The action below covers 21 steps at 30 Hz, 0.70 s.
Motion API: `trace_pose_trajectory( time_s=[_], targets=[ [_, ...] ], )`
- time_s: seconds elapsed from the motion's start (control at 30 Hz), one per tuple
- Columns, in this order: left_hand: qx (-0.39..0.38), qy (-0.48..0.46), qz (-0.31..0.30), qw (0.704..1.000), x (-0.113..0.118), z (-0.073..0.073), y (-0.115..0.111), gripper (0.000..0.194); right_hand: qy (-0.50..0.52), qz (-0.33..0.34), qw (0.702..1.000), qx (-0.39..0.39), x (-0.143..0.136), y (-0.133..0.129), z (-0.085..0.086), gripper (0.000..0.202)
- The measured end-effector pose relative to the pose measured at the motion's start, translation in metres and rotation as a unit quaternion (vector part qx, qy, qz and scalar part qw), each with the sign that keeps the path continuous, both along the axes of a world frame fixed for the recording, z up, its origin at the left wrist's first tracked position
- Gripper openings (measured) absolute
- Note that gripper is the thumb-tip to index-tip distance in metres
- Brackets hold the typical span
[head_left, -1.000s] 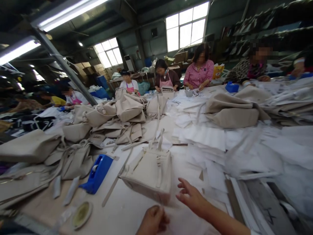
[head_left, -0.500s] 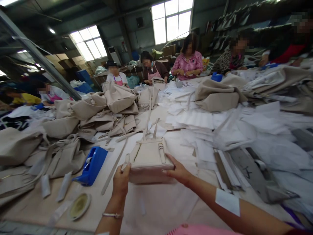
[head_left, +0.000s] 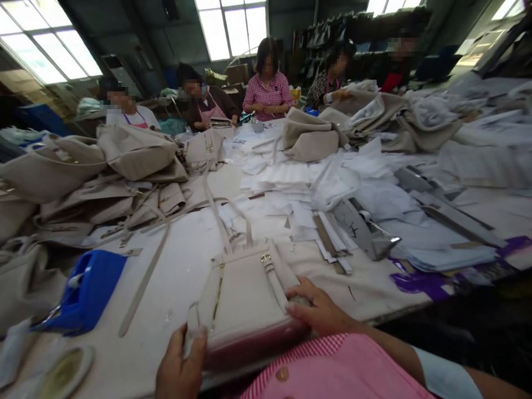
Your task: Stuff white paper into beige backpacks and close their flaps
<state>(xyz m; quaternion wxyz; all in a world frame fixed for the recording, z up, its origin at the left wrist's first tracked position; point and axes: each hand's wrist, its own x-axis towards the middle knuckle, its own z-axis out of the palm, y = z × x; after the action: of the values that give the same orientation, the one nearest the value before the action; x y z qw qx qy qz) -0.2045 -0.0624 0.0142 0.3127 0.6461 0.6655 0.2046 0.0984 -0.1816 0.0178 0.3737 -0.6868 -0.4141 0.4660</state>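
Note:
A beige bag (head_left: 245,288) with a gold zipper and a buckled strap lies at the near edge of the table, close to my body. My left hand (head_left: 182,357) grips its lower left corner, thumb on the side. On the right side, my right hand (head_left: 318,307) is closed round the bag's edge. Long straps (head_left: 216,210) run from the top of the bag away over the table. Its underside looks reddish and shaded.
A blue tape dispenser (head_left: 85,291) and a round dish (head_left: 64,372) lie at left. Beige bags (head_left: 137,152) are heaped behind. White papers (head_left: 286,174) and a grey dispenser (head_left: 361,227) are to the right. Several people sit across the table.
The view has turned right and come lower. Both hands have brought the bag nearer to my body, its straps trailing. More of the table's right edge shows.

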Motion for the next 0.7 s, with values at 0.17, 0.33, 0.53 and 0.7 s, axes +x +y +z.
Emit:
trace_pose_trajectory(
  time_s=[0.17,0.33,0.53,0.7],
  targets=[
    [0.284,0.004,-0.051,0.957,0.032,0.04,0.005,0.053,0.022,-0.075,0.997,0.018,-0.013,0.002,0.004,0.035],
    [0.001,-0.142,-0.286,0.948,0.097,0.065,-0.004,0.03,-0.018,-0.089,0.995,0.043,-0.017,-0.005,-0.019,0.042],
    [-0.276,-0.298,-0.199,0.892,0.171,0.056,-0.002,0.032,-0.123,-0.046,0.977,0.17,-0.003,-0.006,-0.047,0.043],
    [-0.278,-0.509,-0.061,0.812,0.194,0.047,-0.024,0.024,-0.202,0.036,0.951,0.232,-0.005,-0.02,-0.061,0.066]
  ],
)
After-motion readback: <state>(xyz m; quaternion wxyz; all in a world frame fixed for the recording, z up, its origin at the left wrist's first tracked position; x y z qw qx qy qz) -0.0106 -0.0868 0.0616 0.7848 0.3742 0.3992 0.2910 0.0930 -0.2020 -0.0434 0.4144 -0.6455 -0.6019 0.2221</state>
